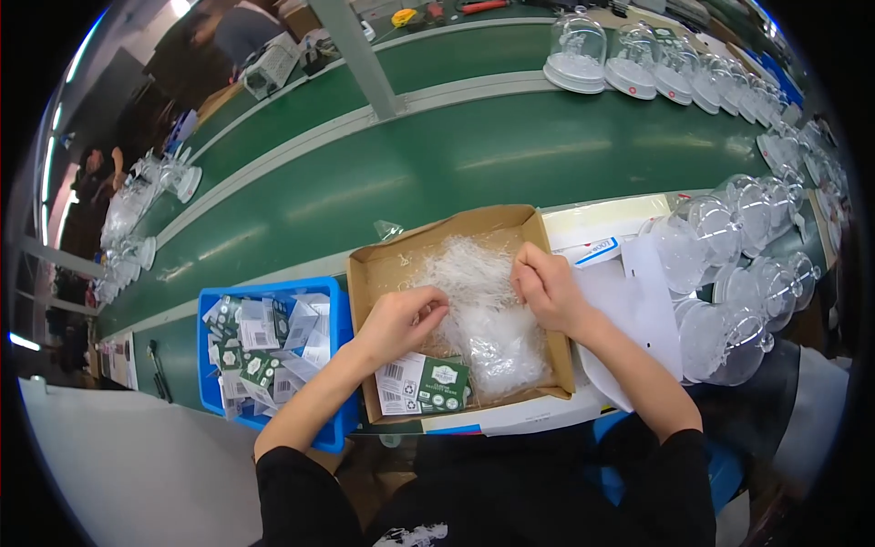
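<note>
Both hands are over a shallow cardboard box in front of me. In it lies a loose heap of thin, translucent plastic strands, with a clear plastic bag of similar material nearer me. My left hand is at the heap's left side, fingers curled and thumb close to them. At the heap's right edge, my right hand is closed in a pinch. Whatever either hand holds is too small or hidden to make out. Green and white printed cards lie in the box's near left corner, below my left hand.
A blue plastic bin full of green and white cards stands left of the box. To the right are white sheets and several clear domes on white bases. More domes line the far side of the green conveyor belt.
</note>
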The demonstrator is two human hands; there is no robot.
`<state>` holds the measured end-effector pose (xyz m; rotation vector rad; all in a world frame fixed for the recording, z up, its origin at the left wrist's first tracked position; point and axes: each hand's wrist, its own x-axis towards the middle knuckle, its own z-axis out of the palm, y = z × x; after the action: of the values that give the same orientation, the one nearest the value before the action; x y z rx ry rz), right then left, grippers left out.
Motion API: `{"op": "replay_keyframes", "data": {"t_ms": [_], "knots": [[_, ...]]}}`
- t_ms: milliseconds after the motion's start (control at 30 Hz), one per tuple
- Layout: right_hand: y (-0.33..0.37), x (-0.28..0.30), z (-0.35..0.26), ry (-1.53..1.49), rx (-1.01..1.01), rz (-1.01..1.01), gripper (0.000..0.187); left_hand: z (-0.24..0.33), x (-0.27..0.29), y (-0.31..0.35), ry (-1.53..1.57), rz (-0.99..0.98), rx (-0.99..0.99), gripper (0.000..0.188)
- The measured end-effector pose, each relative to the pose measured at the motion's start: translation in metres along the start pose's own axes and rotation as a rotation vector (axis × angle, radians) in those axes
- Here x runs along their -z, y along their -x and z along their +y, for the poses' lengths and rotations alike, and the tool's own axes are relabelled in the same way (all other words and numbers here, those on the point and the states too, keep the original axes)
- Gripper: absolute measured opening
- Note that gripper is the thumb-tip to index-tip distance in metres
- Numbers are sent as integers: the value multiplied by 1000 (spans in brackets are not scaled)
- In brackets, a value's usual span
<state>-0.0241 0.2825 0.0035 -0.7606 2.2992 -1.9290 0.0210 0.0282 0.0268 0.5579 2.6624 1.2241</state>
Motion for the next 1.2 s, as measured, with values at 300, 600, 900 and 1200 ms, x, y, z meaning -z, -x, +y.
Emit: {"op": "replay_keyframes", "data": {"t_ms": [300,600,900,1200], "knots": [[-11,1,-3,19,-41,-58,28,13,21,4,29,-137,45,19],[-10,0,-3,7,0,-41,6,6,31,15,-126,-500,-7,27],[-7,3,-7,-68,-63,-12,5,-2,34,8,67,-511,79,18],[-10,-4,-1,-87,-33,23,13,-31,34,6,295,-545,41,16]]}}
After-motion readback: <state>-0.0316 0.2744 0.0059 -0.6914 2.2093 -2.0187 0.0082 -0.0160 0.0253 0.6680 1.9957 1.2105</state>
